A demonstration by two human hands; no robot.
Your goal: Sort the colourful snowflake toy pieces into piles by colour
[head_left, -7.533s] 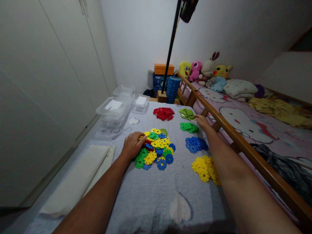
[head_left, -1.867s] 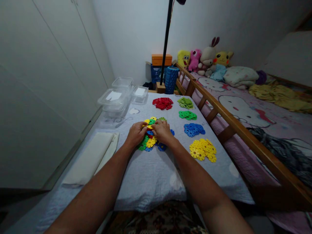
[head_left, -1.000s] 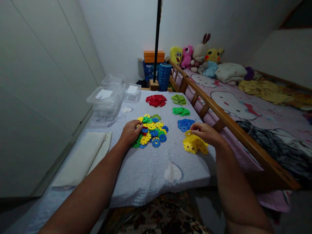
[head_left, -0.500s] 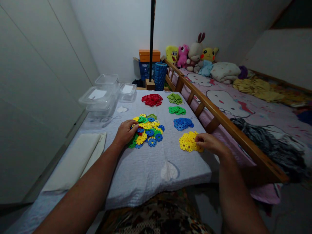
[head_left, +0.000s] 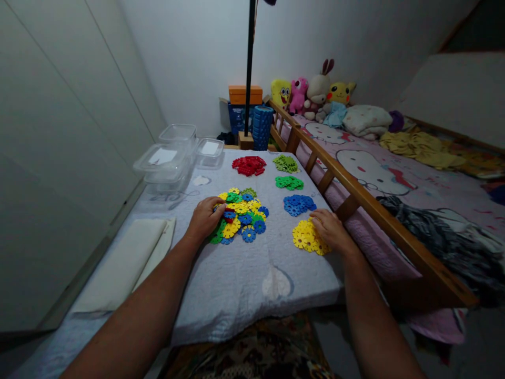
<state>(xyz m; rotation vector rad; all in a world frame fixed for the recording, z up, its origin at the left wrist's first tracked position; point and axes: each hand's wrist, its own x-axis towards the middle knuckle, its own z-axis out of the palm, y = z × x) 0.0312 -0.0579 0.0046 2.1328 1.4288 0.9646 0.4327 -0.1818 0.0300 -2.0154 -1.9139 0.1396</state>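
A mixed pile of flat flower-shaped plastic discs (head_left: 241, 217) in yellow, blue, green and red lies in the middle of a grey quilted pad (head_left: 244, 268). My left hand (head_left: 205, 217) rests on the pile's left edge with fingers curled over the discs. Sorted heaps lie to the right: red (head_left: 248, 165), light green (head_left: 286, 163), green (head_left: 289, 182), blue (head_left: 296, 205) and yellow (head_left: 305, 238). My right hand (head_left: 330, 229) lies on the right side of the yellow heap, fingers bent down onto it.
Clear plastic tubs with lids (head_left: 169, 160) stand at the pad's back left. A folded cream cloth (head_left: 126, 263) lies at the left. A wooden bed rail (head_left: 366, 210) runs along the right. A black pole (head_left: 249, 73), boxes and plush toys (head_left: 311, 95) stand at the back.
My right hand carried a yellow disc from the mixed pile over to the yellow heap and now rests on that heap. My left hand stayed on the mixed pile.
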